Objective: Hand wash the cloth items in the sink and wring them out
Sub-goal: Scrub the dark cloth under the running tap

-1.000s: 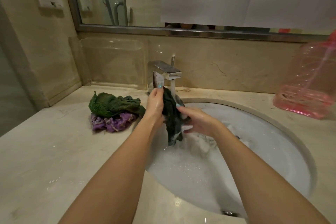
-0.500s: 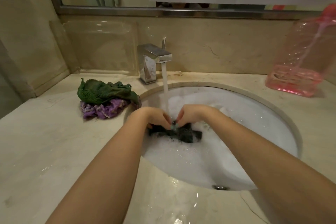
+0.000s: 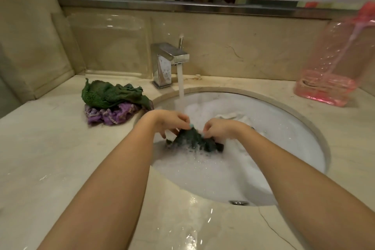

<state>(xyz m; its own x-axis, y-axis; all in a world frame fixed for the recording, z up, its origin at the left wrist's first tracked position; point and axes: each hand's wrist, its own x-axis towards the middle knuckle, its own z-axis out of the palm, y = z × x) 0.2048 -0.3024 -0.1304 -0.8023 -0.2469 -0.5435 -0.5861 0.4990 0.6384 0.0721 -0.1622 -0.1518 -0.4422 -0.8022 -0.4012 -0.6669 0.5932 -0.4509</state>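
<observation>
I see left hand [image 3: 172,121] and right hand [image 3: 220,128], fingers curled, both pinching the dark cloth [image 3: 192,141] in suds at sink [image 3: 300,134] centre. Tap [image 3: 170,57] running, 12 o'clock. Green cloth [image 3: 109,95], 10 o'clock.

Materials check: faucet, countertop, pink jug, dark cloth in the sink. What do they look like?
Faucet: polished chromed metal, with mirror-like reflections.
Countertop: glossy beige stone, probably marble; faint veins, wet glare.
Pink jug: clear tinted plastic; the wall shows through it.
Dark cloth: soaked, textured fabric, possibly knit; the fibre cannot be told.
</observation>
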